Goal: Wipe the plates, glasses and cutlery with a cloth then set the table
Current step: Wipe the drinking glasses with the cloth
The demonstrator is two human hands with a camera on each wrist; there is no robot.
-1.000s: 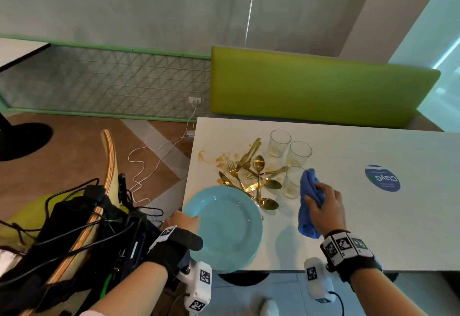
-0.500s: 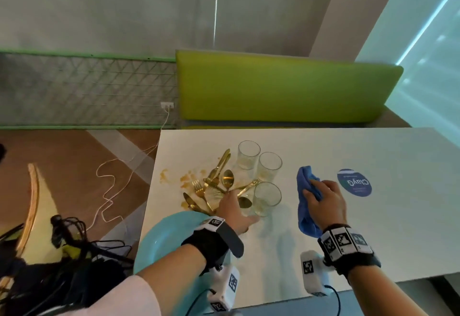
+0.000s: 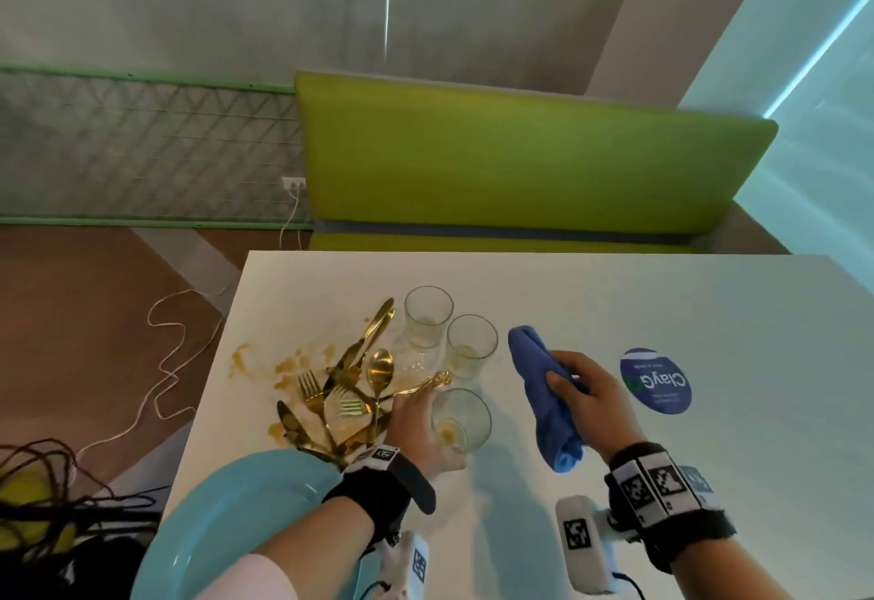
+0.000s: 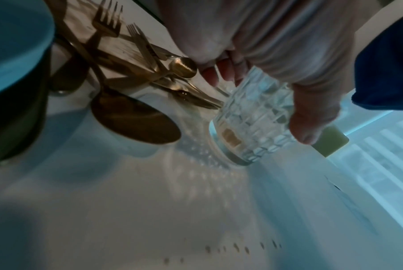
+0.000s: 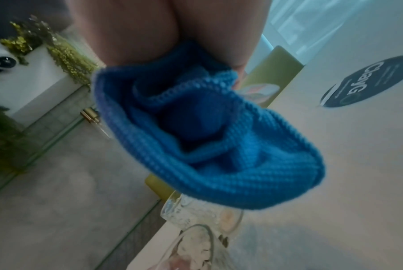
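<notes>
My left hand [image 3: 421, 429] grips the nearest cut-glass tumbler [image 3: 461, 419] and holds it tilted just above the white table [image 3: 615, 296]; the left wrist view shows fingers and thumb wrapped round this tumbler [image 4: 253, 122]. My right hand [image 3: 586, 401] clutches a bunched blue cloth [image 3: 544, 391], which fills the right wrist view as blue cloth [image 5: 207, 137]. Two more glasses [image 3: 428, 315] [image 3: 470, 346] stand behind. A heap of gold cutlery [image 3: 350, 386] lies left of them. A light blue plate [image 3: 236, 519] sits at the near left corner.
Brown food smears [image 3: 288, 363] mark the table around the cutlery. A round blue sticker [image 3: 655, 379] lies right of my right hand. A green bench [image 3: 520, 159] stands behind the table. Cables [image 3: 165, 363] trail on the floor at left.
My left hand left the plate rim, reached over the cutlery and took hold of the nearest glass. The right hand kept the cloth and shifted slightly right. The head view swung right.
</notes>
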